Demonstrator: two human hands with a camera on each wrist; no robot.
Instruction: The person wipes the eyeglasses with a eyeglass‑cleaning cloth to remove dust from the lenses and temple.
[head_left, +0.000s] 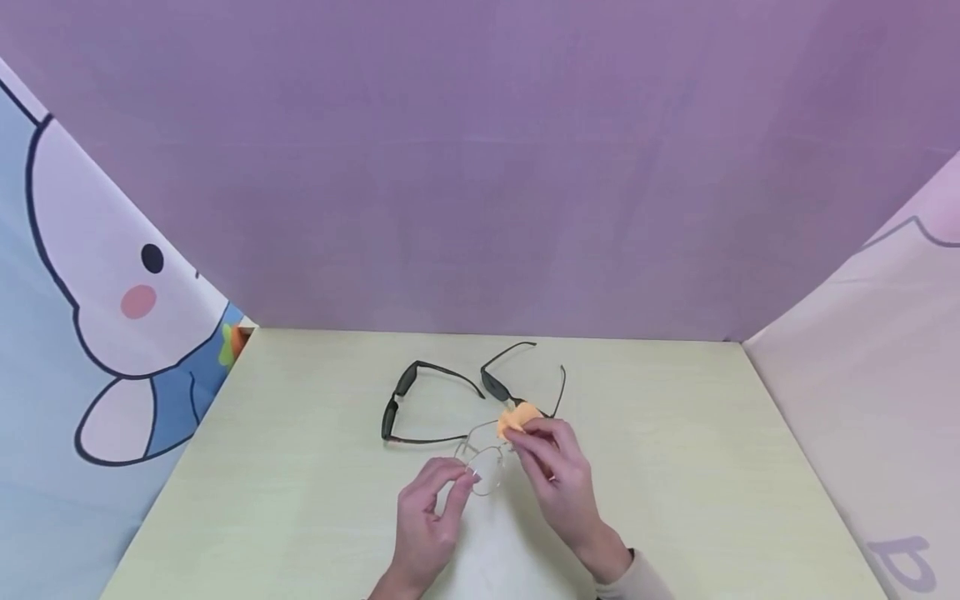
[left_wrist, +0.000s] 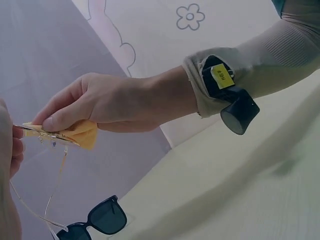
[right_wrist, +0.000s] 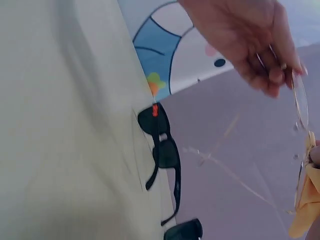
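Thin metal-rimmed eyeglasses (head_left: 489, 472) with clear lenses are held up over the table, temples pointing away from the person. The left hand (head_left: 429, 518) pinches them at the outer edge of the left lens between thumb and fingers. An orange cloth (head_left: 519, 418) is pinched in the right hand (head_left: 557, 477); in the left wrist view the cloth (left_wrist: 82, 134) is folded about the right lens, covering most of it. In the right wrist view the left hand (right_wrist: 250, 40) grips the rim end, and the right hand is mostly cut off.
Black sunglasses (head_left: 406, 380) lie unfolded on the pale table (head_left: 675, 467), beyond the left hand. A second dark pair (head_left: 495, 386) lies unfolded behind the cloth, partly hidden. A purple curtain (head_left: 480, 167) hangs behind, with printed cloth (head_left: 112, 317) at the left side.
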